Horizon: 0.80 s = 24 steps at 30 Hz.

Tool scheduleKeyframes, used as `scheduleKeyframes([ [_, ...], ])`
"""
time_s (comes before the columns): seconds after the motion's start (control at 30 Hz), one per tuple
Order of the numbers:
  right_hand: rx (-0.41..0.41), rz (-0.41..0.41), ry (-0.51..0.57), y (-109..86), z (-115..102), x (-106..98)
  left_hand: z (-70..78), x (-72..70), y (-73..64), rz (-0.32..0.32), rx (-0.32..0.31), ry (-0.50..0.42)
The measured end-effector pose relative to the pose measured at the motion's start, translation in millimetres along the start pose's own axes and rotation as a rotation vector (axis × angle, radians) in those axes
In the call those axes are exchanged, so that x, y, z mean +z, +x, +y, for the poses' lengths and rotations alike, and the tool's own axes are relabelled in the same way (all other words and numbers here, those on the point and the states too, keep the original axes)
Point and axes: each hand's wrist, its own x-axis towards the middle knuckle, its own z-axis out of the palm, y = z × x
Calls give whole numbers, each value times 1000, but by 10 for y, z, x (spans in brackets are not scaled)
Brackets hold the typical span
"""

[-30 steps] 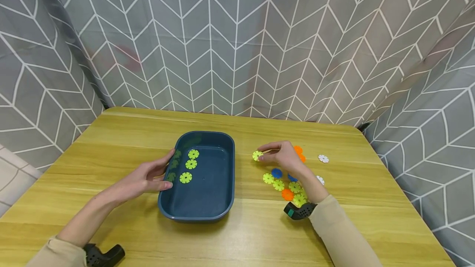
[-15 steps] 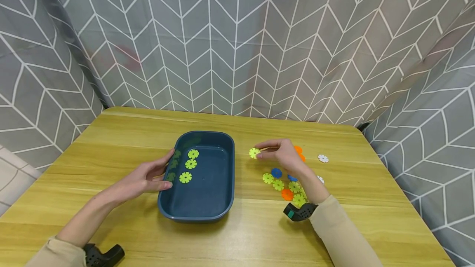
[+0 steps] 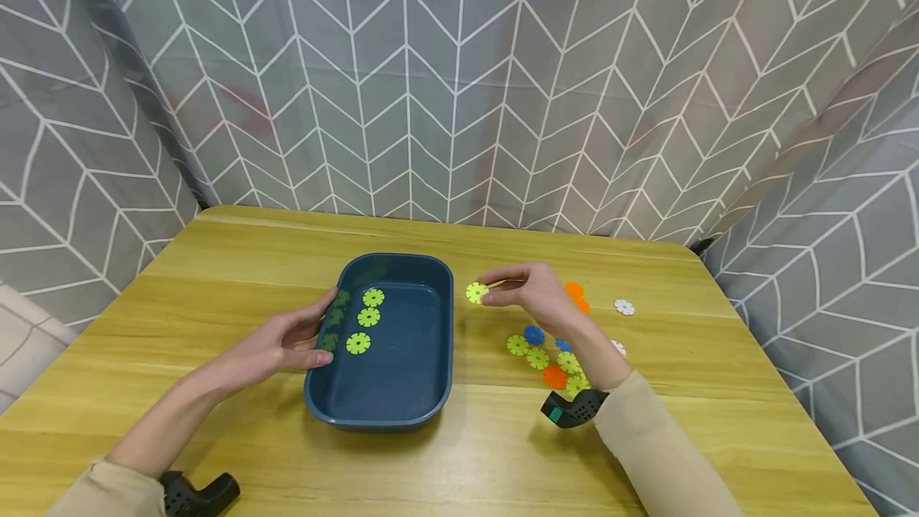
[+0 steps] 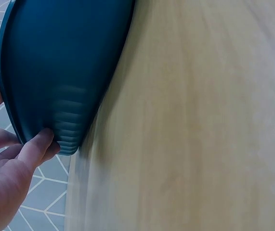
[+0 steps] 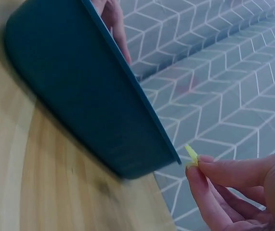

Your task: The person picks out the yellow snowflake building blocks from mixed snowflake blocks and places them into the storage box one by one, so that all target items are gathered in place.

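A dark blue plastic tub [image 3: 398,377] stands on the table, with several yellow-green notched plastic discs [image 3: 358,343] lying inside along its left part. My left hand [image 3: 280,348] holds the tub's left rim, its fingers and thumb set against the wall, as the left wrist view also shows. Just beyond the tub's right rim, my right hand [image 3: 534,294] pinches one yellow-green notched disc [image 3: 476,293] between thumb and fingertips, raised above the table. Seen from the right wrist, that disc [image 5: 191,153] is edge-on near the tub's corner.
Right of the tub, partly under my right forearm, lie more discs: yellow-green [image 3: 537,358], blue [image 3: 534,334], orange [image 3: 555,376] and white [image 3: 625,307]. A patterned grey curtain [image 3: 445,86] hangs behind the wooden table [image 3: 244,262]. Each wrist wears a black device [image 3: 574,408].
My right hand has moved left and slightly away from me, bringing the pinched yellow-green disc closer to the tub. The left hand and the tub hold their place.
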Motion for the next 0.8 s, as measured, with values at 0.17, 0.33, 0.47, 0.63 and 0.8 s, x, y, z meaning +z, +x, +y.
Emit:
scheduleKeyframes([
  [0.17, -17, -13, 3, 26, -37, 93, 5, 6, 6, 0, -6, -3],
  [0.33, -32, -34, 3, 63, -51, 160, -2, 7, 5, 0, -7, -9],
  [0.47, -37, -58, 13, 74, -82, 224, -5, 7, 5, 4, -5, -3],
  [0.63, -45, -75, 21, 91, -118, 303, -3, 6, 8, 9, 1, 9],
  [0.8, -45, -83, 17, 109, -136, 369, -2, 8, 9, 4, -1, 7],
])
